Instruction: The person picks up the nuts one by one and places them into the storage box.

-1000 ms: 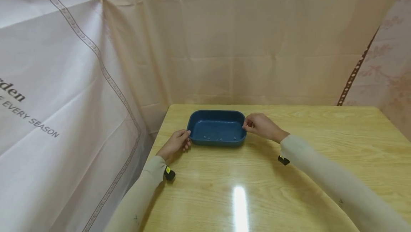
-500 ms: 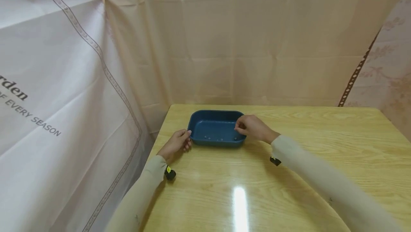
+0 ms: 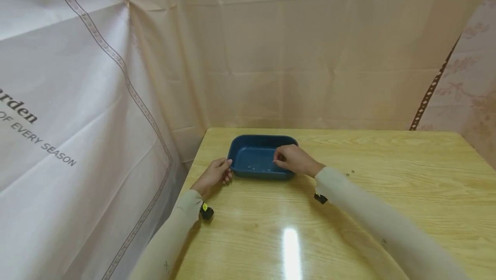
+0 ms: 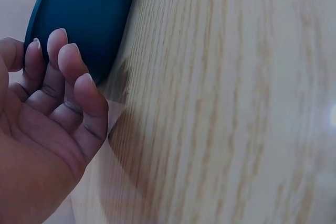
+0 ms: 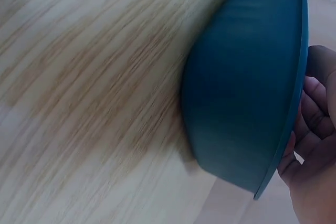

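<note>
A dark blue rectangular tray (image 3: 252, 156) with rounded corners sits on the table. Along its near inner side lie several small ring-like pieces (image 3: 253, 169), too small to name surely. My left hand (image 3: 213, 174) pinches the tray's left rim between thumb and forefinger; in the left wrist view its other fingers (image 4: 73, 61) curl loosely beside the wall. My right hand (image 3: 296, 159) is over the tray's right part, thumb and forefinger tips brought together. Whether something is between them cannot be seen. In the right wrist view the tray wall (image 5: 241, 82) partly hides that hand.
Two more tiny ring-like pieces (image 3: 350, 173) lie on the wood-grain table (image 3: 387, 159), right of the tray and just beyond the right sleeve. Cloth hangings (image 3: 271, 56) rise behind and at the left. Light glares off the table in front.
My right hand has moved left from the tray's right rim to over its inside. Two tiny pieces on the table now show past the sleeve. The left hand keeps its hold.
</note>
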A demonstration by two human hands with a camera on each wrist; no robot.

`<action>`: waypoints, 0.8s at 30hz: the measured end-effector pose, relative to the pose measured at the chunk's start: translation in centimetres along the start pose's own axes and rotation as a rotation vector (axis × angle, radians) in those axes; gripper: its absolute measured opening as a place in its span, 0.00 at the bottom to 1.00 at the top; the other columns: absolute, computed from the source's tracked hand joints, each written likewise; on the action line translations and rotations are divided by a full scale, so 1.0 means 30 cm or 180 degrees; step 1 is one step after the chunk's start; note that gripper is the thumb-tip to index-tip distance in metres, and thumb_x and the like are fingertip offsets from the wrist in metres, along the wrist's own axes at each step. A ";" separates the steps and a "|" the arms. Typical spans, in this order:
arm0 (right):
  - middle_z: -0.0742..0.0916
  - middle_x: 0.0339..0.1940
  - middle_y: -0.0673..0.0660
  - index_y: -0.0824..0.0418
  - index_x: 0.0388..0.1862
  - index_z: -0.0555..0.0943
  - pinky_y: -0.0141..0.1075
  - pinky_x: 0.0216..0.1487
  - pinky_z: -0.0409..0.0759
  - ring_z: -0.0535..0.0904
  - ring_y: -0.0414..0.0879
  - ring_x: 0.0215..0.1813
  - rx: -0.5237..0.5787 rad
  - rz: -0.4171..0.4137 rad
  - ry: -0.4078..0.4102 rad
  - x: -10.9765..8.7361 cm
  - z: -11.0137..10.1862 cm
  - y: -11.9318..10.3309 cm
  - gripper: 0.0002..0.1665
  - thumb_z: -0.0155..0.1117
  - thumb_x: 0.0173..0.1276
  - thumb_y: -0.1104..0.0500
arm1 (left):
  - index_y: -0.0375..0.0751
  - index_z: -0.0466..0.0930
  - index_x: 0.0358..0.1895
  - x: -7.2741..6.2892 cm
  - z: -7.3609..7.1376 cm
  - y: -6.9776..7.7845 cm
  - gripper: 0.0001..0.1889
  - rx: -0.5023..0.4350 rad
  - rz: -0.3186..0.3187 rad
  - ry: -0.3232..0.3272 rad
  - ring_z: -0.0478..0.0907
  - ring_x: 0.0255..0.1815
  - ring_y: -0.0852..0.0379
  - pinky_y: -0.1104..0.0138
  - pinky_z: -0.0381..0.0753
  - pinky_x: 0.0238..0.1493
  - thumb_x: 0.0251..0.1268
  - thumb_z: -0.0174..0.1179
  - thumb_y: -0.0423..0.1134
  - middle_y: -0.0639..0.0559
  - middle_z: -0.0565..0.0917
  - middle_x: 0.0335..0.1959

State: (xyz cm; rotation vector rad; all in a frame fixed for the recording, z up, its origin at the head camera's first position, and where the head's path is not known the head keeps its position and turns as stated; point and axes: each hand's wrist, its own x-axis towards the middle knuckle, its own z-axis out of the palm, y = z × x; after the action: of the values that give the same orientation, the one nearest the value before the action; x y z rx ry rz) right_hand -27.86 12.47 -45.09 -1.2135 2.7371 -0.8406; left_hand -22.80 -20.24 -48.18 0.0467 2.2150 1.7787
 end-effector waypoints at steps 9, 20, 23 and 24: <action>0.84 0.29 0.43 0.56 0.39 0.86 0.34 0.33 0.78 0.77 0.35 0.28 -0.0154 0.0019 -0.0058 0.028 0.029 -0.034 0.04 0.69 0.74 0.57 | 0.34 0.74 0.42 0.000 0.000 -0.003 0.20 0.0048 0.0002 -0.0007 0.73 0.26 0.56 0.65 0.76 0.28 0.85 0.48 0.51 0.46 0.80 0.31; 0.84 0.30 0.43 0.53 0.39 0.86 0.34 0.32 0.79 0.77 0.34 0.29 -0.0337 -0.0047 -0.0093 0.062 0.050 -0.042 0.03 0.70 0.74 0.56 | 0.34 0.75 0.43 0.005 -0.001 -0.004 0.21 0.0099 0.0019 0.0011 0.73 0.26 0.56 0.66 0.75 0.28 0.85 0.48 0.51 0.47 0.80 0.31; 0.84 0.31 0.44 0.53 0.39 0.86 0.34 0.33 0.79 0.77 0.35 0.30 -0.0348 -0.0088 -0.0088 0.066 0.047 -0.042 0.02 0.69 0.74 0.56 | 0.35 0.74 0.41 0.007 -0.002 -0.006 0.21 0.0135 0.0059 0.0012 0.73 0.26 0.56 0.66 0.75 0.28 0.85 0.48 0.51 0.46 0.80 0.31; 0.84 0.31 0.44 0.53 0.39 0.86 0.35 0.33 0.79 0.77 0.36 0.30 -0.0339 -0.0089 -0.0084 0.067 0.046 -0.042 0.03 0.69 0.74 0.56 | 0.35 0.74 0.41 0.007 -0.002 -0.007 0.21 0.0143 0.0068 0.0009 0.73 0.26 0.56 0.66 0.75 0.28 0.85 0.48 0.51 0.46 0.80 0.31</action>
State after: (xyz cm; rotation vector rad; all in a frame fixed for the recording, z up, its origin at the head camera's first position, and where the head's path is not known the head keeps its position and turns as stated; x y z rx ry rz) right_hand -28.06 9.74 -45.28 -1.2740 2.7823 -0.6838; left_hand -23.00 -20.30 -48.40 0.0777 2.2648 1.7410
